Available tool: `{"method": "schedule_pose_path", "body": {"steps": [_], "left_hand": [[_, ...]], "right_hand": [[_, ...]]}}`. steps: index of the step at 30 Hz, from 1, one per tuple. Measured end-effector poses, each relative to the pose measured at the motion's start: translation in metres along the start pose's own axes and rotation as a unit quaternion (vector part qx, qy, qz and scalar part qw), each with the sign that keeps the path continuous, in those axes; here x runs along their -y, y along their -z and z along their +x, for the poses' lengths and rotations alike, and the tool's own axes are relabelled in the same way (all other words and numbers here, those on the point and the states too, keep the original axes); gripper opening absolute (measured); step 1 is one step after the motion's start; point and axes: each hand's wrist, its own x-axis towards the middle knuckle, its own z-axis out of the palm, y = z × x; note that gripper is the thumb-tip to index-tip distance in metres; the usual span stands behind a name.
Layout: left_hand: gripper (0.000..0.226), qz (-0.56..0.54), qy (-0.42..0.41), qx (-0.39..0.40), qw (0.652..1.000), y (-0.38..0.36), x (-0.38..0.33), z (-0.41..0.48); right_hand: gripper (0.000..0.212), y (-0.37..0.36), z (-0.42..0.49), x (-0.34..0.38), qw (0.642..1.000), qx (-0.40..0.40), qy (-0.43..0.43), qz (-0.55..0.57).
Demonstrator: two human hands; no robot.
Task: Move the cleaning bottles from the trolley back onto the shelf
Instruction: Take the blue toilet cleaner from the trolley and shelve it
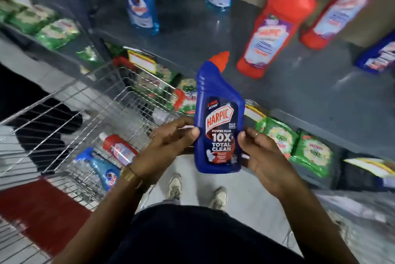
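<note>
I hold a dark blue Harpic bottle with a red cap upright in front of me, label toward me. My left hand grips its left side and my right hand grips its right side. The wire trolley stands to my left. In its basket lie a red bottle and a light blue spray bottle. On the grey shelf ahead stand blue bottles at the back left and red bottles to the right.
Green detergent packets fill the lower shelf under the grey one, and more packets sit at the far left. Another dark blue bottle lies at the shelf's right edge. My shoes are on the pale floor beside the trolley.
</note>
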Motion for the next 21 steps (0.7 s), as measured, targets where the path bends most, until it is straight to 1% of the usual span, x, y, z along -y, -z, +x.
{"method": "schedule_pose_path", "body": {"steps": [4, 8, 13, 15, 18, 21], "left_hand": [[0.033, 0.01, 0.015, 0.054, 0.998, -0.041, 0.004, 0.011], [0.019, 0.043, 0.026, 0.096, 0.994, -0.079, 0.005, 0.025], [0.018, 0.083, 0.009, 0.131, 0.988, -0.131, 0.003, 0.052], [0.017, 0.098, -0.008, 0.142, 0.985, -0.154, 0.001, 0.07], [0.018, 0.138, -0.06, 0.17, 0.974, -0.199, -0.001, 0.108], [0.019, 0.165, -0.115, 0.198, 0.959, -0.246, 0.001, 0.149]], "right_hand": [[0.035, 0.031, -0.033, -0.005, 0.998, -0.064, 0.022, 0.014], [0.035, 0.062, -0.054, -0.007, 0.992, -0.112, 0.051, 0.027], [0.033, 0.104, -0.064, -0.003, 0.981, -0.157, 0.114, 0.026], [0.033, 0.126, -0.059, 0.005, 0.973, -0.179, 0.145, 0.009], [0.022, 0.169, -0.051, 0.026, 0.96, -0.196, 0.197, -0.025], [0.026, 0.215, -0.042, 0.05, 0.941, -0.229, 0.243, -0.048]]}}
